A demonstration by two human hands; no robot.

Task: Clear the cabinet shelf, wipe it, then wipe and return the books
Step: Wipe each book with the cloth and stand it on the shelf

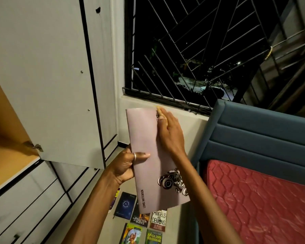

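Notebook (148, 155), pinkish, "LONG NOTEBOOK" on cover, held upright below barred window (192, 50), beside open cabinet door (48, 81). Left hand (125, 164) grips notebook's left edge, ringed thumb across cover. Right hand (169, 132) lies on cover, fingers fairly straight, pressing yellowish cloth (158, 110), mostly hidden. Books (158, 221) on floor beneath notebook.

floor (176, 231): below your arms, pale and bare at the edges
on it: you see five books laid flat in rows, a dark blue book (125, 205), "The Evolution of Science" (140, 219), "Angels and Demons" (158, 221), a cartoon-cover book (132, 234), "English Grammar" (153, 237)
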